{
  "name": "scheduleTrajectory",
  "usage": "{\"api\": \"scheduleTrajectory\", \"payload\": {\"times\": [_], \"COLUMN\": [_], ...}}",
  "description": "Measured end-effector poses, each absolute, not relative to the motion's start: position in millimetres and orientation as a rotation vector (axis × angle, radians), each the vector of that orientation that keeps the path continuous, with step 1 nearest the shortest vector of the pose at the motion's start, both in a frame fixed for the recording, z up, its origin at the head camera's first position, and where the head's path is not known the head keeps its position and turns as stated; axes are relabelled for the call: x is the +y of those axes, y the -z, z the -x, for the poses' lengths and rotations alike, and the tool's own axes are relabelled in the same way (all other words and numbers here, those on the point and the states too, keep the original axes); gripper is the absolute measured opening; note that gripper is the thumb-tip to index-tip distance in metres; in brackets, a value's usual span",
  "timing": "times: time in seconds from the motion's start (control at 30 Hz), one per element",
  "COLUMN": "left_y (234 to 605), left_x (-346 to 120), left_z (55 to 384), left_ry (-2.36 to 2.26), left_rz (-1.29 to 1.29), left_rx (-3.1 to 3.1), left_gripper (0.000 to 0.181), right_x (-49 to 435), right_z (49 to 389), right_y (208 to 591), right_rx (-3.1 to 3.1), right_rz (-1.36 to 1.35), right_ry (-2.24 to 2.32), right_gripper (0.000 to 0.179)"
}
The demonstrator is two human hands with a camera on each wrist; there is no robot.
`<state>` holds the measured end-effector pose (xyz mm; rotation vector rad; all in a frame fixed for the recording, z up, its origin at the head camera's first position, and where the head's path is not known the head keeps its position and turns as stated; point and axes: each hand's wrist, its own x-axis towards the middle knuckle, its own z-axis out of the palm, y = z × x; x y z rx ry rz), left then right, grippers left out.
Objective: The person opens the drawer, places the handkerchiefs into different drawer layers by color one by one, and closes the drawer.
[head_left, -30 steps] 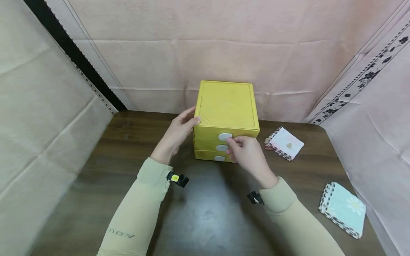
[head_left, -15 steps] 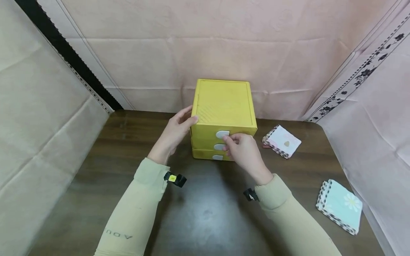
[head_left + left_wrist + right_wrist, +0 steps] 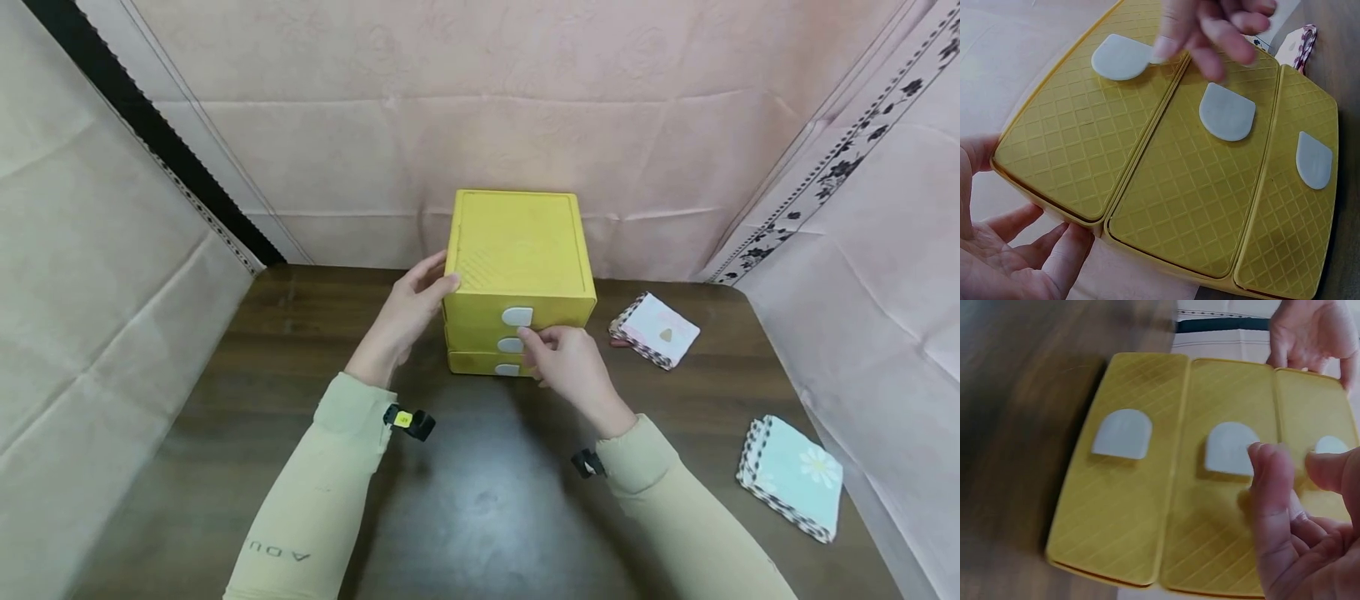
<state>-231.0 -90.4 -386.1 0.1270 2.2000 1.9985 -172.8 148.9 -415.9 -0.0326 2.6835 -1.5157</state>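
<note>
A yellow cabinet (image 3: 517, 242) of three stacked drawers stands at the back of the table, with all drawers pushed in. Each drawer has a white tab handle; the top handle (image 3: 1121, 57), middle handle (image 3: 1227, 112) and bottom handle (image 3: 1315, 160) show in the left wrist view. My left hand (image 3: 401, 317) rests on the cabinet's left upper edge, thumb over the top and fingers against the side. In front of the drawers is my right hand (image 3: 566, 362), bent fingers apart, the index fingertip right at the middle handle and the thumb near the top one.
A folded white cloth (image 3: 663, 331) with a checked edge lies right of the cabinet. Nearer the front right is a folded light-blue cloth (image 3: 798, 475) with a flower. Pale cloth (image 3: 480, 125) hangs behind the wooden table (image 3: 480, 500).
My right hand has dropped slightly from the top handle towards the middle one. My left hand stays on the cabinet's edge. The head view has shifted a little.
</note>
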Motion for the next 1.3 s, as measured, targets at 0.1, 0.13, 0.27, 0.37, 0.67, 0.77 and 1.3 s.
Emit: {"api": "scheduleTrajectory", "payload": {"times": [0.1, 0.13, 0.27, 0.37, 0.67, 0.77, 1.3], "left_y": [387, 387, 387, 386, 386, 387, 390], "left_x": [-91, -92, -92, -90, -91, -89, -89], "left_z": [232, 232, 232, 232, 233, 233, 231], "left_ry": [-1.986, -1.982, -1.985, -1.984, -2.007, -2.005, -1.998], "left_rz": [-0.11, -0.105, -0.109, -0.129, -0.127, -0.113, -0.107], "left_rx": [2.21, 2.213, 2.216, 2.221, 2.217, 2.214, 2.248], "left_gripper": [0.057, 0.057, 0.056, 0.056, 0.058, 0.056, 0.056], "right_x": [152, 152, 151, 149, 135, 134, 130], "right_z": [174, 175, 179, 181, 189, 190, 185], "right_y": [426, 429, 439, 444, 450, 452, 462], "right_rx": [2.673, 2.658, 2.565, 2.448, 1.886, 1.833, 1.771], "right_rz": [-0.005, -0.014, -0.025, -0.05, -0.236, -0.268, -0.278], "right_ry": [1.443, 1.426, 1.447, 1.556, 1.979, 2.014, 2.088], "right_gripper": [0.054, 0.056, 0.057, 0.056, 0.049, 0.049, 0.048]}}
